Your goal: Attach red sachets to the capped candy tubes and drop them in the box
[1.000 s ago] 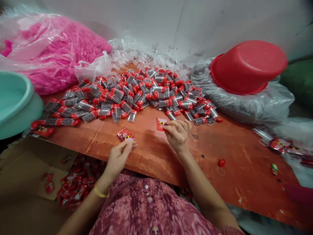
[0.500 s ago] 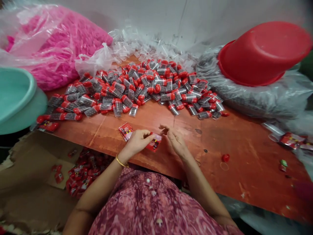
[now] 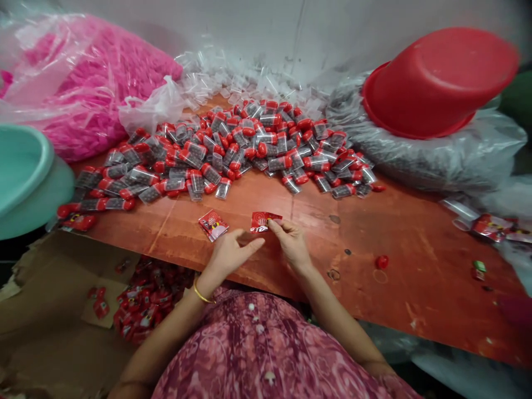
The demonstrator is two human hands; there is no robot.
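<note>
My right hand [image 3: 291, 244] pinches a small red printed packet [image 3: 261, 221] just above the orange-brown table [image 3: 399, 244]. My left hand [image 3: 230, 254] rests beside it with fingers stretched toward the packet and nothing in them. A second red packet [image 3: 213, 224] lies flat on the table to the left of my left hand. Beyond both hands spreads a heap of small clear tubes with red caps [image 3: 233, 155].
A pink-filled plastic bag [image 3: 83, 83] sits back left beside a teal basin [image 3: 25, 172]. A red basin [image 3: 436, 83] lies tipped on a grey plastic bag [image 3: 436, 160]. A cardboard box [image 3: 62, 321] with red packets [image 3: 141, 305] lies below the table's left edge. A loose red cap [image 3: 381, 261] lies to the right.
The packet passed from my left hand to my right, which lifted it slightly forward. My left hand let go and opened.
</note>
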